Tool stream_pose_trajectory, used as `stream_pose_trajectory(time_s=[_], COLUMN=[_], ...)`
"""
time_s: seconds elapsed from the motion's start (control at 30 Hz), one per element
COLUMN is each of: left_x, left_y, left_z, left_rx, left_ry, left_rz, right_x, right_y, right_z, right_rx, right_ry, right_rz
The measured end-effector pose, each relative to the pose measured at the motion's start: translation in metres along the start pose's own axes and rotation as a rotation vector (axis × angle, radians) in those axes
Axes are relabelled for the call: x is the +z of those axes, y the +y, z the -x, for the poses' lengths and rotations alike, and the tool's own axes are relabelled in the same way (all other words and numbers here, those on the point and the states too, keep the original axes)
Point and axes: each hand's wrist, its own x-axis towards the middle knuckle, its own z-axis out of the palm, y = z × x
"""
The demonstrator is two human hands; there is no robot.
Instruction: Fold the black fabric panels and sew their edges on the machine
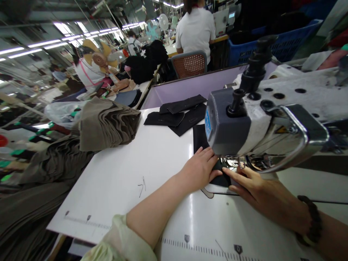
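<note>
A black fabric piece (200, 138) lies flat on the white sewing table, running beneath the head of a sewing machine (231, 127). My left hand (200, 168) rests on it, palm down, fingers stretched toward the needle area and partly under the machine head. On the other side of the needle area, my right hand (254, 186) lies low with its index finger extended onto the cloth's edge. Neither hand is wrapped round anything. The machine's metal presser foot (232, 164) shows between the hands; the needle point cannot be made out.
Several black fabric pieces (178, 113) lie overlapped behind the left hand. A stack of folded brown-grey fabric (106, 125) stands at the table's left edge. A metal guard (307, 134) juts from the machine. Beyond are a blue basket (274, 45), a chair (190, 64) and a seated person (195, 32).
</note>
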Motion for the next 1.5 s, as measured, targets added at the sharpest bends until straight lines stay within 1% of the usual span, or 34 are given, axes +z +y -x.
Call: stream_pose_trajectory(time_s=[0.13,0.2,0.37,0.43,0.53,0.73,0.87,0.97,1.07,1.23,1.37,1.5], left_x=[0.001,0.000,-0.003,-0.003,-0.003,-0.002,-0.001,-0.001,-0.002,-0.002,0.000,0.001], left_y=[-0.002,0.000,0.011,0.014,0.015,0.010,0.006,0.003,0.002,0.000,-0.002,-0.003], left_z=[-0.001,0.001,0.012,0.015,0.016,0.011,0.006,0.002,-0.002,-0.007,-0.009,-0.008], left_rx=[-0.010,0.013,0.211,0.235,0.223,0.195,0.168,0.134,0.092,0.052,0.056,0.062], left_ry=[0.004,0.013,-0.068,-0.063,-0.049,-0.058,-0.029,-0.005,-0.017,-0.007,0.027,0.064], left_rz=[-0.029,-0.055,-0.080,-0.076,-0.077,-0.063,-0.060,-0.065,-0.078,-0.109,-0.104,-0.094], right_x=[-0.001,-0.004,-0.016,-0.019,-0.018,-0.009,-0.005,-0.002,0.000,-0.002,-0.006,-0.005], right_y=[0.001,0.001,-0.002,-0.004,-0.004,0.000,0.000,0.001,0.002,0.001,0.000,0.000], right_z=[-0.001,-0.002,-0.005,-0.007,-0.008,-0.005,-0.005,-0.004,-0.002,-0.003,-0.007,-0.006], right_rx=[0.007,-0.007,-0.121,-0.134,-0.120,-0.063,-0.030,-0.018,0.000,0.019,0.012,0.008], right_ry=[0.020,0.028,0.043,0.044,0.045,0.056,0.048,0.039,0.043,0.030,0.036,0.036], right_rz=[0.005,-0.027,-0.153,-0.150,-0.132,-0.114,-0.074,-0.029,-0.005,-0.029,-0.036,-0.047])
